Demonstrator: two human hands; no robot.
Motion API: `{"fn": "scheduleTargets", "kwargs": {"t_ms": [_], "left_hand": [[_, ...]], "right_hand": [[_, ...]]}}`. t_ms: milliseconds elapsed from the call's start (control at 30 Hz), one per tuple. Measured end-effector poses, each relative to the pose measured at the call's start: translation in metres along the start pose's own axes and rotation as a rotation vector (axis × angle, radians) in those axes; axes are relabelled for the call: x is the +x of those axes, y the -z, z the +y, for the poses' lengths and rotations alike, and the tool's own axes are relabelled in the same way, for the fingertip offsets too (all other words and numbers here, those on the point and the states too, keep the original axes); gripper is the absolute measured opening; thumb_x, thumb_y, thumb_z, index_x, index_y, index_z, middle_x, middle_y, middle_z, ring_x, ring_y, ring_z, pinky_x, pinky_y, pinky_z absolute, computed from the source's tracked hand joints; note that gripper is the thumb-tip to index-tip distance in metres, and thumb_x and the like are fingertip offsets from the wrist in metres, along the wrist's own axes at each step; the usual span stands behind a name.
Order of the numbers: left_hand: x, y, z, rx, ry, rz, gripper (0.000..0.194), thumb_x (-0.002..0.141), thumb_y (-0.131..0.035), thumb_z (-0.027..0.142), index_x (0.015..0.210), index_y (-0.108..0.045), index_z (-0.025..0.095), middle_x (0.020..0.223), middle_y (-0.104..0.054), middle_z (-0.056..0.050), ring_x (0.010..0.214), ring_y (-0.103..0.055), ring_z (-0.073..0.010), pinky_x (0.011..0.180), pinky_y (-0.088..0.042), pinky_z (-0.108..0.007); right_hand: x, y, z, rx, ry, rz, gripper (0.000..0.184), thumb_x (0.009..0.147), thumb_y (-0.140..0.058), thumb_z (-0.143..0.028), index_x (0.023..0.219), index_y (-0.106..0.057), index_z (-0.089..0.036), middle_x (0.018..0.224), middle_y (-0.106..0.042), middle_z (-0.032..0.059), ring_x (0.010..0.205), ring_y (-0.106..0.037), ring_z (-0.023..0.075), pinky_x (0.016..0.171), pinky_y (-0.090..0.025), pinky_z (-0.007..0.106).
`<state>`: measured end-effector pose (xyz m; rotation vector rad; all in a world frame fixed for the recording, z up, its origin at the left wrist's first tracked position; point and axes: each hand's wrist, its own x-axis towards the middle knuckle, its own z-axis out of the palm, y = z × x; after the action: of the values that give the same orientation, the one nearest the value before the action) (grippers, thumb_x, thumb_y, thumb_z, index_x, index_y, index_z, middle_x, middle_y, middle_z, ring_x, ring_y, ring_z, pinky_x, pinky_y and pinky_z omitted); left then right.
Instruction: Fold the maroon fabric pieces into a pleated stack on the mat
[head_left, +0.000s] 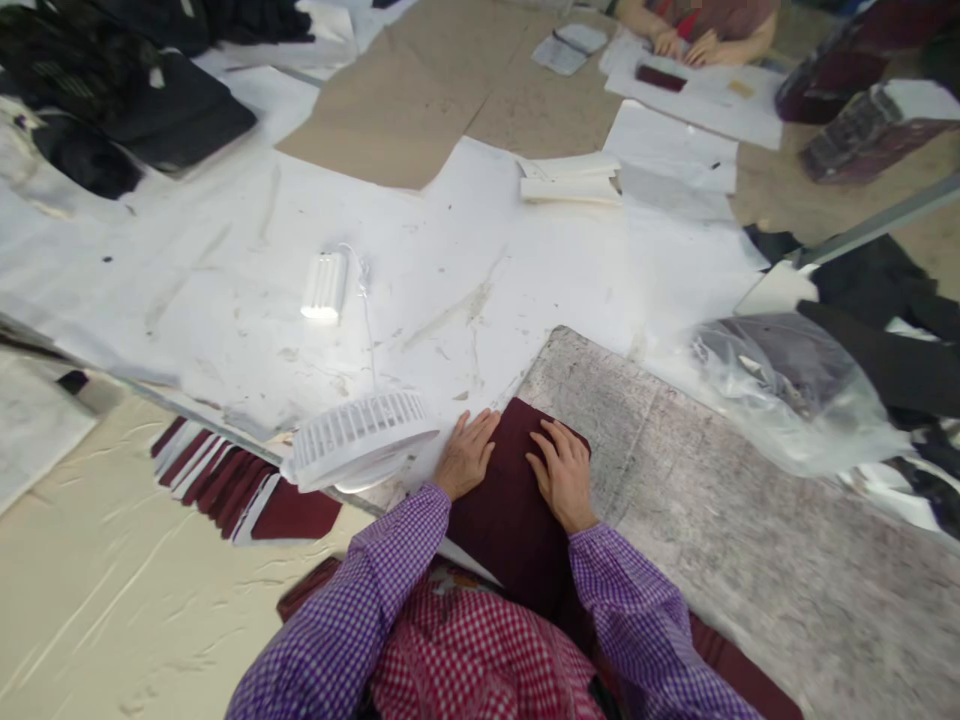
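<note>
Dark maroon cloth (510, 500) lies over the near edge of the table, its far end on a speckled grey board (720, 490). My left hand (466, 455) rests at the cloth's left edge with its fingers stretched forward. On the right part of the cloth lies my right hand (562, 472), fingers spread and slightly bent, pressing on the surface. Neither hand grips anything. A white fan (360, 435) stands just left of my left hand, its grille tilted upward.
A white power bank-like box (325, 287) with a cable sits beyond the fan. Maroon and white cloth pieces (225, 480) are stacked at lower left. A clear plastic bag (795, 380) lies at right. Across the table, another person's hands (686, 45) work near a maroon piece (660, 78).
</note>
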<state>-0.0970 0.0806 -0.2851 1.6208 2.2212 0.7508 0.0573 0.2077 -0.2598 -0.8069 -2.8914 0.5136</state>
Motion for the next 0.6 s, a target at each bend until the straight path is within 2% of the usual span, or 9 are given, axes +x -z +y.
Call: {"fn": "scheduleTargets", "kwargs": {"t_ms": [133, 267, 333, 433, 600], "left_hand": [[0.001, 0.0, -0.003, -0.012, 0.012, 0.004, 0.048, 0.092, -0.027, 0.017, 0.139, -0.027, 0.016, 0.139, -0.046, -0.009, 0.133, -0.033, -0.0176, 0.112, -0.021, -0.047], [0.001, 0.002, -0.002, -0.002, 0.005, 0.001, 0.047, 0.091, -0.029, 0.016, 0.138, -0.029, 0.016, 0.139, -0.047, -0.008, 0.133, -0.032, -0.0162, 0.113, -0.02, -0.045], [0.001, 0.004, 0.0, 0.009, -0.001, 0.008, 0.047, 0.092, -0.03, 0.017, 0.139, -0.027, 0.015, 0.142, -0.042, -0.01, 0.136, -0.027, -0.0179, 0.112, -0.02, -0.046], [0.001, 0.008, 0.01, 0.025, -0.054, -0.002, 0.048, 0.091, -0.034, 0.021, 0.138, -0.03, 0.015, 0.147, -0.032, -0.011, 0.139, -0.015, -0.0224, 0.112, -0.018, -0.05], [0.012, 0.006, 0.031, 0.022, -0.176, -0.086, 0.046, 0.09, -0.036, 0.019, 0.137, -0.033, 0.02, 0.145, -0.038, -0.005, 0.139, -0.016, -0.0202, 0.113, -0.012, -0.051]], "right_hand": [[0.0, 0.008, 0.005, 0.043, 0.101, -0.096, 0.028, 0.09, -0.046, -0.036, 0.111, -0.061, -0.026, 0.125, -0.055, 0.0065, 0.119, -0.044, 0.0249, 0.098, -0.034, 0.04], [-0.005, 0.011, 0.014, 0.051, 0.115, -0.12, 0.027, 0.089, -0.048, -0.037, 0.11, -0.062, -0.025, 0.122, -0.057, 0.0072, 0.116, -0.045, 0.0257, 0.096, -0.035, 0.04], [-0.009, 0.011, 0.016, 0.049, 0.103, -0.112, 0.028, 0.089, -0.049, -0.037, 0.111, -0.061, -0.024, 0.122, -0.056, 0.0077, 0.116, -0.045, 0.0259, 0.095, -0.034, 0.041], [-0.011, 0.009, 0.014, 0.045, 0.075, -0.092, 0.028, 0.089, -0.049, -0.037, 0.111, -0.06, -0.024, 0.122, -0.056, 0.0079, 0.116, -0.045, 0.026, 0.095, -0.034, 0.041], [-0.012, 0.003, 0.01, 0.047, 0.017, -0.067, 0.026, 0.088, -0.05, -0.034, 0.111, -0.058, -0.023, 0.122, -0.056, 0.0073, 0.116, -0.045, 0.0253, 0.097, -0.032, 0.041]]}}
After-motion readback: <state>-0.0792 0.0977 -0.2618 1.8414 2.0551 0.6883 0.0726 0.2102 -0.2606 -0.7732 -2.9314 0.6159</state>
